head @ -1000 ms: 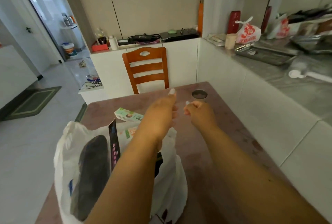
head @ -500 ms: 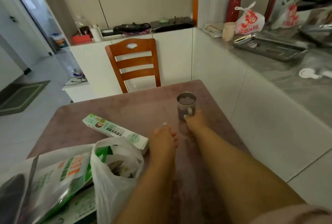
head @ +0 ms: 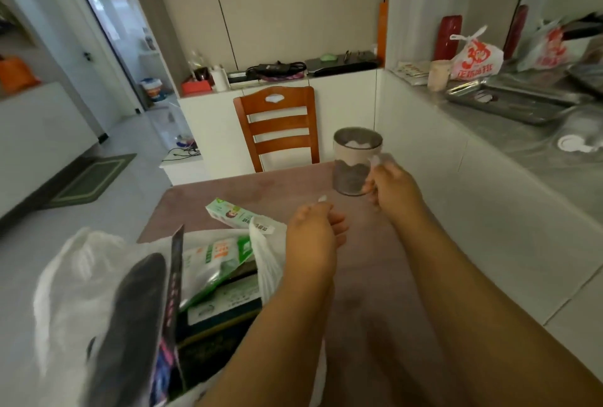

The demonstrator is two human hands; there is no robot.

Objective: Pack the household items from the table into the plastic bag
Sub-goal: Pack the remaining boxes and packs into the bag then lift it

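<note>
At the left, the white plastic bag (head: 81, 292) is gaping open at the near table edge, already holding a dark flat pack and green-printed packets. Just beyond its mouth a green-and-white carton (head: 235, 215) is lying on the mauve table (head: 375, 259), not yet packed. The left hand (head: 313, 236) is hovering beside the bag's rim with fingers loosely curled, holding nothing. Further right, the right hand (head: 391, 187) is gripping a mug (head: 354, 161) by its handle, lifted clear of the table. The step in hand seems to be bringing the mug over; next it needs carrying leftward and lowering upright into the opening.
</note>
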